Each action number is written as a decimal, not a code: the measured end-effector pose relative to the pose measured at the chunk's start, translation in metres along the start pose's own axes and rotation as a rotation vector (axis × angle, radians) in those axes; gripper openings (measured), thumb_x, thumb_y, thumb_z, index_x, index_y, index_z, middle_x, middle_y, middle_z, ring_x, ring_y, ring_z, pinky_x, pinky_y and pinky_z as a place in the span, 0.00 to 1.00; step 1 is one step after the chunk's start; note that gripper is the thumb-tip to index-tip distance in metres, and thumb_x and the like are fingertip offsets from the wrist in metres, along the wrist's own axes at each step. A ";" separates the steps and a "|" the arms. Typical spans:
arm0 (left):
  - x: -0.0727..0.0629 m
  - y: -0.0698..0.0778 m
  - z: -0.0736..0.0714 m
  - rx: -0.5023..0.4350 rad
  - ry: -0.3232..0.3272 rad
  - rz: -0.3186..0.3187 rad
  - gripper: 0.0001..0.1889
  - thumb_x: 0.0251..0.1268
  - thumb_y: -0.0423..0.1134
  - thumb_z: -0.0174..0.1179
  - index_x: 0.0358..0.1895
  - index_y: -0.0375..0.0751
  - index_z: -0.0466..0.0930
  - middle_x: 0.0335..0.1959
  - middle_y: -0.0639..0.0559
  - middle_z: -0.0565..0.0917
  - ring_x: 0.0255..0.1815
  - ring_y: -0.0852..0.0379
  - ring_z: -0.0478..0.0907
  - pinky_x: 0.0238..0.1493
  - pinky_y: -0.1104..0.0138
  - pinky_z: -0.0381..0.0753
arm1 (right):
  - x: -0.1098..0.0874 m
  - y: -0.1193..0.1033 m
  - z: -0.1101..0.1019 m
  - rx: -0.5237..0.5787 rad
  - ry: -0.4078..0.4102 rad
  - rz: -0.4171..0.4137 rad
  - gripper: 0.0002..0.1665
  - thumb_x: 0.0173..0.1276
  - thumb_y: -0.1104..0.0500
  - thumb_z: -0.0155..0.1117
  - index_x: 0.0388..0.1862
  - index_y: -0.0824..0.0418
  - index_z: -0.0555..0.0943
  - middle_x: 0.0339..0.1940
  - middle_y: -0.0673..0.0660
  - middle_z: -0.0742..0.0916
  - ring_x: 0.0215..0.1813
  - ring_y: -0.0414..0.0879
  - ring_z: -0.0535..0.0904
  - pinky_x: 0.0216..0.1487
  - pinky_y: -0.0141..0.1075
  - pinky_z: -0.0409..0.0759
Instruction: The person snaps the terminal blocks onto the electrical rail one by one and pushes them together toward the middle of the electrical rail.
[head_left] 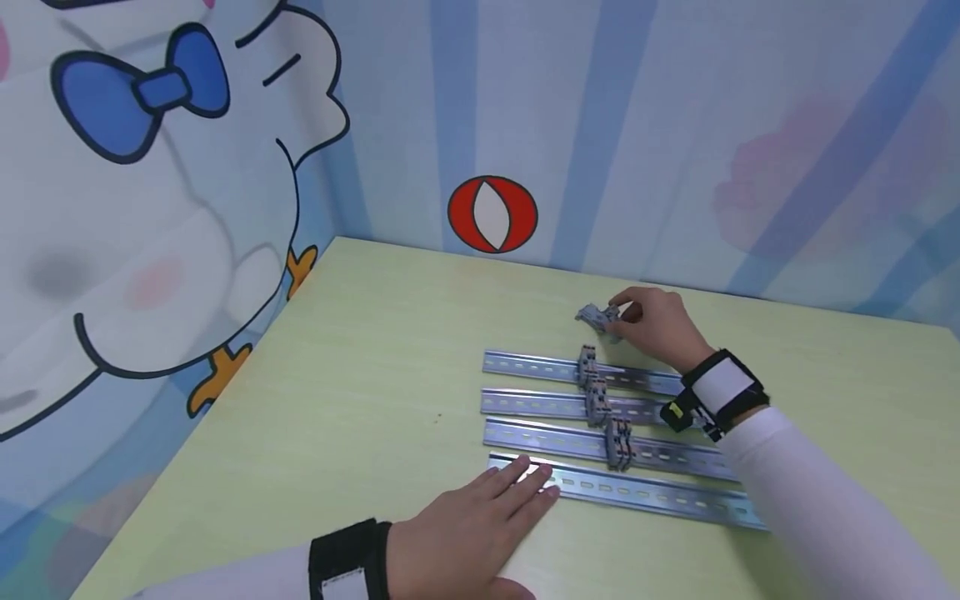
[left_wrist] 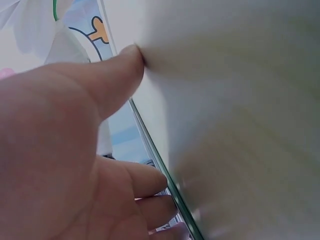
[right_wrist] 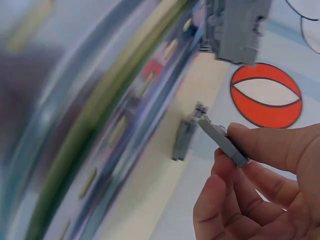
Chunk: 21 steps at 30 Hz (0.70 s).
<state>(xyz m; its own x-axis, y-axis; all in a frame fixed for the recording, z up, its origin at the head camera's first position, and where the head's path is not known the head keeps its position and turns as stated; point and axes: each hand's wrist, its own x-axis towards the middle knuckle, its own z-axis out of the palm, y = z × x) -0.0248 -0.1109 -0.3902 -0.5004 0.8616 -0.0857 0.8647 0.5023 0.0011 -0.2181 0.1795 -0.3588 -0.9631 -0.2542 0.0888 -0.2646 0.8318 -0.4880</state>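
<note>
My right hand [head_left: 662, 327] pinches a thin grey DIN-rail terminal block [right_wrist: 223, 142] between thumb and fingers, tilted in the right wrist view. Beside it, on the table behind the rails, lies another grey terminal block [head_left: 595, 316]. With fingers extended, my left hand [head_left: 472, 529] rests over the left end of the nearest slotted metal DIN rail [head_left: 652, 493]. Three more rails lie behind: a far one [head_left: 525, 365], a middle one [head_left: 528, 403] and a third [head_left: 543, 436]. Small groups of grey blocks [head_left: 618, 444] stand on these three, near mid-length.
The rails lie roughly parallel on a pale yellow-green table [head_left: 360, 358]. A blue striped wall panel [head_left: 525, 100] rises along its back edge, and a cartoon-printed panel [head_left: 187, 275] closes the left side. My right forearm crosses the rails' right ends.
</note>
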 end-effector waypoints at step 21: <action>0.011 -0.010 -0.003 -0.200 -0.062 -0.167 0.65 0.41 0.85 0.49 0.79 0.46 0.44 0.81 0.50 0.43 0.80 0.49 0.38 0.74 0.53 0.54 | -0.117 0.013 -0.050 -0.060 -0.012 0.036 0.18 0.63 0.54 0.69 0.48 0.62 0.82 0.28 0.49 0.88 0.26 0.41 0.82 0.28 0.36 0.77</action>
<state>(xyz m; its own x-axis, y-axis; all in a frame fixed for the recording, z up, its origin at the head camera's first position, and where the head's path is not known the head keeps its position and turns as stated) -0.0387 -0.1060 -0.3878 -0.6263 0.7624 -0.1625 0.7413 0.6470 0.1784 -0.1116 0.2448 -0.3319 -0.9715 -0.2290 0.0617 -0.2325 0.8687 -0.4374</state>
